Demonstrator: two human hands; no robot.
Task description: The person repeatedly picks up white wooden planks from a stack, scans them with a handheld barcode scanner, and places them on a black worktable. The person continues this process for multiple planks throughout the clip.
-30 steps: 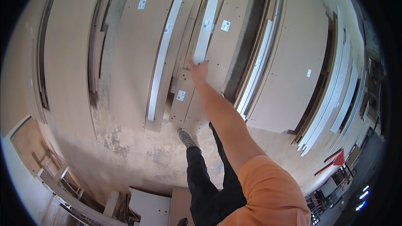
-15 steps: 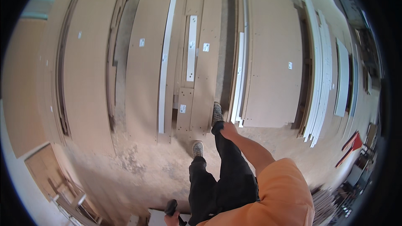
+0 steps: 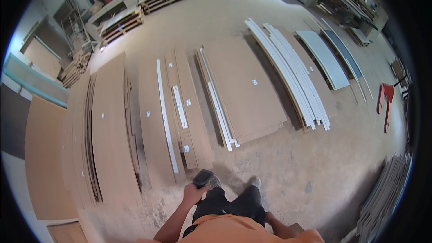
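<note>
My left hand [image 3: 194,193] is closed round a black handheld scanner [image 3: 203,178], raised in front of my left thigh above my shoe. My right hand [image 3: 269,217] hangs beside my right thigh; its fingers are mostly hidden. Ahead of my feet lie flat stacks of brown boards. Nearest the scanner is a stack of narrow brown boards [image 3: 195,130], with a short white strip [image 3: 180,107] on top and small white labels. A long white strip [image 3: 165,121] lies to its left. Further right is a wide brown panel stack [image 3: 245,85].
Long white strips [image 3: 292,72] lie stacked at the right, with a pale panel [image 3: 322,58] beyond. A red pallet jack [image 3: 385,103] stands at far right, upright sheets [image 3: 384,200] at lower right. Wooden pallets [image 3: 121,24] are at the back left. Concrete floor [image 3: 288,166] surrounds my feet.
My view has lifted and shows more of the room. My right hand has left my raised right leg and hangs at my thigh. My left hand has brought the scanner forward.
</note>
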